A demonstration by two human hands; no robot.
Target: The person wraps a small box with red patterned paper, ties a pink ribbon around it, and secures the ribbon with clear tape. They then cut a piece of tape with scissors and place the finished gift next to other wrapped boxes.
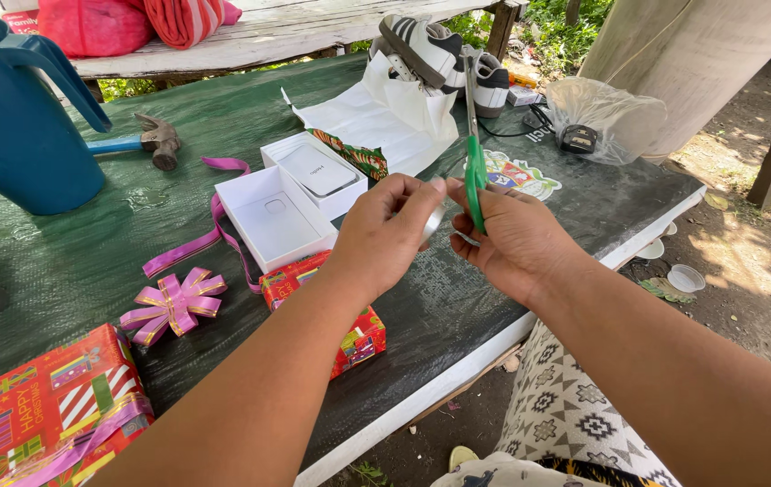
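up close, left hand (385,230) fingers pinching tape roll (434,224); right hand (512,236) gripping green scissors (475,176)

Both forearms extended forward, left hand (384,230) fingers curled in a pinch, right hand (512,239) closed, knuckles nearly meeting

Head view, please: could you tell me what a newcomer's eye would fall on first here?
Probably the two hands at centre: the right hand grips green-handled scissors pointing up, the left hand holds a tape roll. Next, the big blue jug far left, and the red wrapped gift with a pink bow nearby.
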